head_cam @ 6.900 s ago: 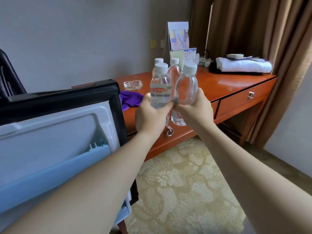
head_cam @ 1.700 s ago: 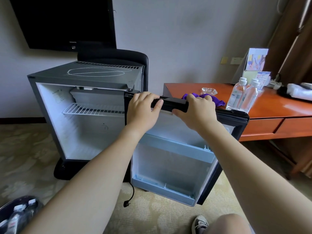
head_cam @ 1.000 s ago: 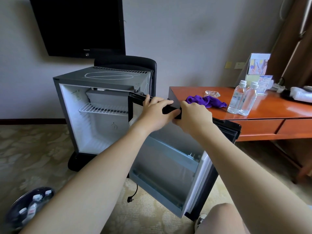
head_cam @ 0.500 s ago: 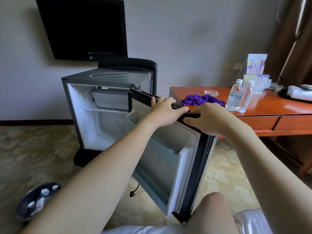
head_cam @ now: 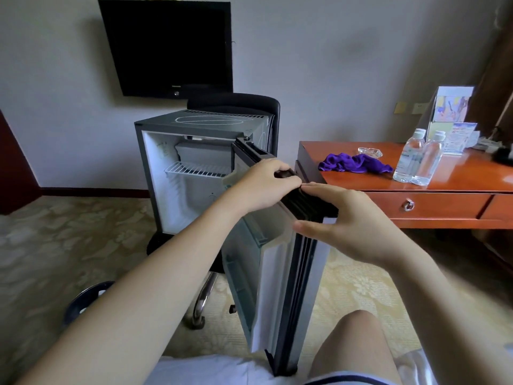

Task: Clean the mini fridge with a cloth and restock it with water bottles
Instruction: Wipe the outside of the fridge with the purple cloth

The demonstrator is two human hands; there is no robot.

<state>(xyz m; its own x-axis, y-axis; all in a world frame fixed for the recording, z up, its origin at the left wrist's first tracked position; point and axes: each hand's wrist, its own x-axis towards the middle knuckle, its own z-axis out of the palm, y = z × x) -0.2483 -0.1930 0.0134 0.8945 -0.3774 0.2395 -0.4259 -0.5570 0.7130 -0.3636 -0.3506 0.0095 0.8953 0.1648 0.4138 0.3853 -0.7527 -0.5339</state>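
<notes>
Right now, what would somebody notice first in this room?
Probably the little fridge in the middle, with its door swung open and nothing on its shelf. The left hand grips the door's top edge and the right hand touches it. On the desk lie a purple cloth and two water bottles.

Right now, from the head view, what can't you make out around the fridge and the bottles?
- Fridge interior: the right part is hidden by the half-open door.
- Dark bin on the floor: mostly covered by the left forearm, contents unreadable.
- Water bottles on the desk: labels too small to read.
- Left hand fingertips: curled over the door's top edge, out of sight.
</notes>
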